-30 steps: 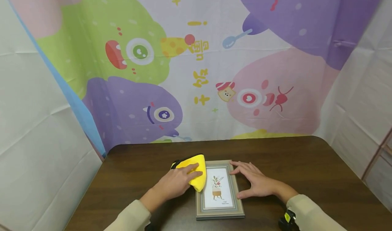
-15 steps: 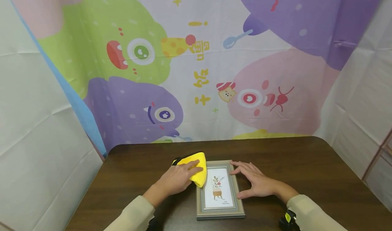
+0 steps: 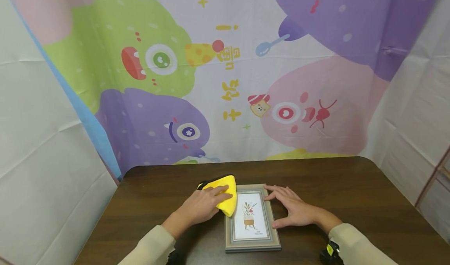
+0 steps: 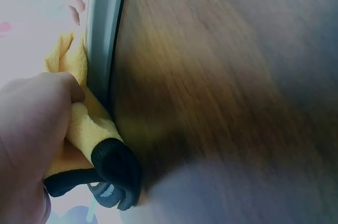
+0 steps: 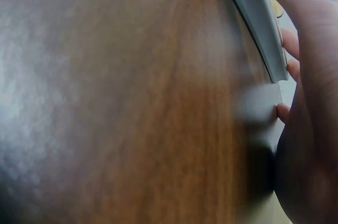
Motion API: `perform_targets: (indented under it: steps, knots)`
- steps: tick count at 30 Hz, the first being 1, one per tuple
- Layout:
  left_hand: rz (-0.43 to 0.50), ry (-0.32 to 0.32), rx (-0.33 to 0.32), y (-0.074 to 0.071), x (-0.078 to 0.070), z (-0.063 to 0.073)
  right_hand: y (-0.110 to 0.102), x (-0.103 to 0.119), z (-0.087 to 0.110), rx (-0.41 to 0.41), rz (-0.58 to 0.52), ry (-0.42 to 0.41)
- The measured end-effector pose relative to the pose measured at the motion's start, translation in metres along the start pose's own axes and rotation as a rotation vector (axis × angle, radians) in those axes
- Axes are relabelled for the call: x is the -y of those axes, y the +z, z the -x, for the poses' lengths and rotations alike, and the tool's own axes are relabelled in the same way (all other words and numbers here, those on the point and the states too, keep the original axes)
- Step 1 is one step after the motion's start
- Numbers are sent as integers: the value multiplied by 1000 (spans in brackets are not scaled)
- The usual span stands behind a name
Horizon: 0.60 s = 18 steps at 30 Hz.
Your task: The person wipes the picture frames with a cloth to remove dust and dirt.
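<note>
A picture frame (image 3: 253, 244) with a grey-beige border lies on the dark wooden table; behind its front is a print of a plant in a pot. My left hand (image 3: 201, 205) holds a folded yellow cloth (image 3: 230, 206) with black edging against the frame's upper left border. In the left wrist view the cloth (image 4: 92, 129) bunches under the thumb, its black edge hanging past the frame's side. My right hand (image 3: 295, 210) touches the frame's right side, thumb low and fingertips at the upper right corner. The right wrist view shows the thumb on the frame's side (image 5: 256, 20).
The wooden table (image 3: 158, 183) extends around the frame on both sides. Behind it hangs a cartoon-printed curtain (image 3: 239, 140), and pale cloth panels (image 3: 45, 152) flank the table. A black band with a yellow mark (image 3: 330, 251) sits at the right wrist.
My left hand and the yellow cloth slid a little up along the frame's left border, then slightly back down. My right hand and the frame stayed in place.
</note>
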<state>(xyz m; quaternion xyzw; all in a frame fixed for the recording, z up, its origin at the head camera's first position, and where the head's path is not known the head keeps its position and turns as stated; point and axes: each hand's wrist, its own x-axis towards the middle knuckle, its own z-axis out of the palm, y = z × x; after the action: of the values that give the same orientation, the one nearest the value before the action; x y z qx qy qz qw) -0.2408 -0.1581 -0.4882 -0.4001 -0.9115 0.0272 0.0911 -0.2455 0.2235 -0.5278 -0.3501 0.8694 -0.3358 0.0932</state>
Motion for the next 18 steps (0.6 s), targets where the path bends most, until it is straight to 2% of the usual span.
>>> perform_targets:
  steps: [18]
  knots:
    - [-7,34,12,-8,-13,14,0,1,0,1,-1,-6]
